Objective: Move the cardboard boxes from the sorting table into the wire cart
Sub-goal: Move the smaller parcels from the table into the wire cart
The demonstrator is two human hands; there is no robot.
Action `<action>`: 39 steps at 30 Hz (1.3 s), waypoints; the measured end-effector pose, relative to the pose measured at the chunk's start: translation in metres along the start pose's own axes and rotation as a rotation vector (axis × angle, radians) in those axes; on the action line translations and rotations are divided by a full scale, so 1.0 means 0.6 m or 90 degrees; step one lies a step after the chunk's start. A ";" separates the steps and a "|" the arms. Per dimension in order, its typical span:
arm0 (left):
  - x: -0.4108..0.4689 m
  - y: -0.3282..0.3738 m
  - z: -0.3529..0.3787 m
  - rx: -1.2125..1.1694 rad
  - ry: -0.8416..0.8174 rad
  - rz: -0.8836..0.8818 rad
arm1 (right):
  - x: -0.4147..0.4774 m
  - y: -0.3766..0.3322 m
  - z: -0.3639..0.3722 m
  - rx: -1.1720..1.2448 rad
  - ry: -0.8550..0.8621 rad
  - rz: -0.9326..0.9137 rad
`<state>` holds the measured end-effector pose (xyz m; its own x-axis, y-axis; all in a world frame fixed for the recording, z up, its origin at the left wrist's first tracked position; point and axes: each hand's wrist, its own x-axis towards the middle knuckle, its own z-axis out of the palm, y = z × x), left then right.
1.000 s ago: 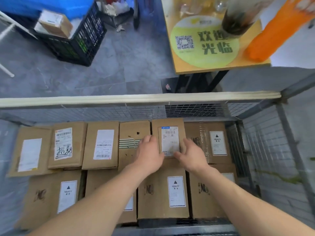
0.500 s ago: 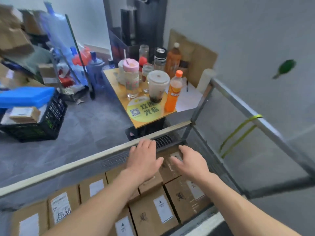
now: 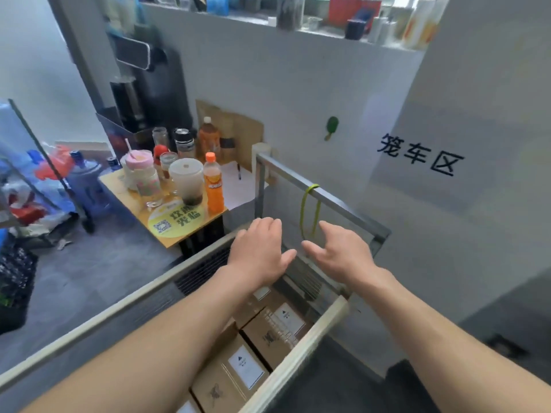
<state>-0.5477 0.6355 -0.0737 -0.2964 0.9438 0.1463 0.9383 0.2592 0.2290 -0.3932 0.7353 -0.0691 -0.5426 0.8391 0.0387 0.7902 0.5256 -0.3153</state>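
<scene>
Tight grey corner: your left hand [image 3: 259, 248] and right hand [image 3: 340, 251] hover empty, fingers [image 3: 269, 228] loosely spread, over brown cardboard boxes [image 3: 238, 371] lying in the metal wire cart [image 3: 337, 201]; swing wide and you'd likely knock that orange plastic bottle [image 3: 213, 186] off the yellow tabletop [image 3: 193, 236]

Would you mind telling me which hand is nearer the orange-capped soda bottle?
Left. The left hand hovers down and right of the orange-capped soda bottle; the right hand is farther to the right.
</scene>
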 end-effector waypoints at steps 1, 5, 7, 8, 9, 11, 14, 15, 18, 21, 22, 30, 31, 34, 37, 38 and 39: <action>-0.003 0.024 -0.004 0.001 0.005 0.014 | -0.014 0.018 -0.015 0.001 0.006 0.011; -0.017 0.114 -0.018 -0.008 0.015 0.065 | -0.075 0.082 -0.071 -0.006 0.038 0.049; -0.024 0.155 -0.022 -0.012 0.022 0.088 | -0.103 0.110 -0.094 -0.008 0.053 0.063; -0.027 0.174 -0.024 -0.016 0.026 0.098 | -0.116 0.122 -0.104 -0.010 0.058 0.071; -0.029 0.192 -0.026 -0.020 0.031 0.109 | -0.129 0.134 -0.114 -0.013 0.063 0.079; -0.032 0.226 -0.029 -0.023 0.036 0.135 | -0.156 0.156 -0.130 -0.020 0.074 0.093; -0.031 0.274 -0.033 -0.035 0.029 0.175 | -0.194 0.185 -0.157 -0.041 0.092 0.128; -0.030 0.290 -0.034 -0.043 0.029 0.189 | -0.206 0.195 -0.165 -0.049 0.100 0.143; -0.031 0.336 -0.034 -0.071 0.027 0.242 | -0.247 0.220 -0.191 -0.069 0.125 0.200; -0.038 0.376 -0.031 -0.096 0.009 0.291 | -0.289 0.238 -0.211 -0.094 0.137 0.247; -0.041 0.387 -0.029 -0.098 0.001 0.311 | -0.304 0.244 -0.216 -0.100 0.139 0.260; -0.080 0.469 -0.012 -0.125 -0.057 0.463 | -0.435 0.269 -0.232 -0.149 0.191 0.425; -0.087 0.482 -0.010 -0.135 -0.066 0.479 | -0.452 0.274 -0.232 -0.153 0.197 0.443; -0.109 0.519 -0.003 -0.157 -0.079 0.525 | -0.503 0.286 -0.237 -0.164 0.211 0.488; -0.131 0.558 0.007 -0.171 -0.100 0.575 | -0.552 0.302 -0.242 -0.158 0.226 0.533; -0.138 0.572 0.010 -0.175 -0.109 0.592 | -0.568 0.309 -0.244 -0.154 0.230 0.545; -0.145 0.589 0.014 -0.177 -0.116 0.608 | -0.586 0.319 -0.246 -0.149 0.235 0.556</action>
<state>-0.1890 0.6469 -0.0133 0.6103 0.7544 0.2419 0.6874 -0.6560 0.3116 -0.0091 0.5615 -0.0028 0.3522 0.9168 0.1881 0.9300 -0.3204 -0.1800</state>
